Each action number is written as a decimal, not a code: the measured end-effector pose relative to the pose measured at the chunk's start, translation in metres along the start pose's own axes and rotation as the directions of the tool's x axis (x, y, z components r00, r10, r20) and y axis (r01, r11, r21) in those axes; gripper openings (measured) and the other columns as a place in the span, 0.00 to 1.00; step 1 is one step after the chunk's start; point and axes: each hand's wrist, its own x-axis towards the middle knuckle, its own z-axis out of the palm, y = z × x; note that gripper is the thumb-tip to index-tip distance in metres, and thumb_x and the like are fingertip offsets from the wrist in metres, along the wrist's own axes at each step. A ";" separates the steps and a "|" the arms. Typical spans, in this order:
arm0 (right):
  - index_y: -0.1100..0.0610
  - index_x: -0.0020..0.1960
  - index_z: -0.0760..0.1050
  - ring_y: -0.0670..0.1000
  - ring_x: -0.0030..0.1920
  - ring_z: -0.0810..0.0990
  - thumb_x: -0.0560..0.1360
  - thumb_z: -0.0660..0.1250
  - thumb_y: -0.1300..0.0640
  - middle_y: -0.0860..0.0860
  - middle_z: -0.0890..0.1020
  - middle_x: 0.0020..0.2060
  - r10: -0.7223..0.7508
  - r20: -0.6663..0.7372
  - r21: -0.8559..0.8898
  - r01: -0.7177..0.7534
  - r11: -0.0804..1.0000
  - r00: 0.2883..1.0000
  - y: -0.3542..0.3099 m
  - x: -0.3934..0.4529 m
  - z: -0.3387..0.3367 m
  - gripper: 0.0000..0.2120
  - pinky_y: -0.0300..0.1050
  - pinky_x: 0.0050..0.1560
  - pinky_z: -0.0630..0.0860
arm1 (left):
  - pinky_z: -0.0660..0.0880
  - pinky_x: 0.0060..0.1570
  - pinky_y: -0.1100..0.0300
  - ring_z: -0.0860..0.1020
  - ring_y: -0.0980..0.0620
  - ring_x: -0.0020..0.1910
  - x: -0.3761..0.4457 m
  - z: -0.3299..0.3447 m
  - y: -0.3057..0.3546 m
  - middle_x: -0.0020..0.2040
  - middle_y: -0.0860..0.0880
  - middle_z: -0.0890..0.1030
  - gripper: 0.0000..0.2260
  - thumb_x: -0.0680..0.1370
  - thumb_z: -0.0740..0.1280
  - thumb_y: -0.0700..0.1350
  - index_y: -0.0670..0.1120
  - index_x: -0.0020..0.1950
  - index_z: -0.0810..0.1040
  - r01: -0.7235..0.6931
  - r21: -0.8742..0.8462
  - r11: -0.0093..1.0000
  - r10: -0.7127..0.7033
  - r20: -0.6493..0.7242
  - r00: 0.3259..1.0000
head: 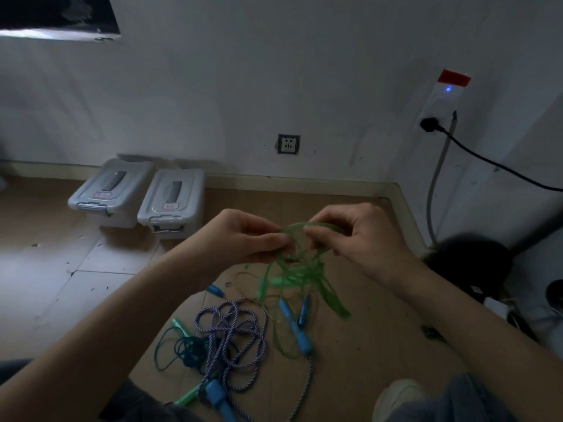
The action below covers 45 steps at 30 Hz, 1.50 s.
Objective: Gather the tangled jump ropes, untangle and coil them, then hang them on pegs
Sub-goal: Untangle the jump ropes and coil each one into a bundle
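Both hands' grips pinching green rope (pixel 300 269), left hand (pixel 243 236), right hand (pixel 356 236), tangle dangling below

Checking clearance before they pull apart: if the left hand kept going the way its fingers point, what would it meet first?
Probably the right hand: the left hand points at it across the green rope that both pinch. Depth is unclear.

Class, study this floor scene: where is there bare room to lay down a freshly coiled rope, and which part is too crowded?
Free: the pale floor left of the left hand, below the two grey bins; also the cardboard right of the blue handles. Crowded: under both hands, where the green rope, purple-white rope and teal rope pile together.
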 end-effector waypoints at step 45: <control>0.56 0.38 0.78 0.43 0.22 0.62 0.75 0.64 0.53 0.43 0.69 0.20 0.311 0.191 0.282 -0.355 0.891 0.931 0.006 -0.009 -0.014 0.10 0.35 0.23 0.58 | 0.76 0.44 0.61 0.78 0.52 0.40 0.009 0.003 -0.035 0.40 0.47 0.79 0.05 0.74 0.65 0.36 0.42 0.39 0.70 -0.071 0.384 0.921 0.098 -0.051 0.994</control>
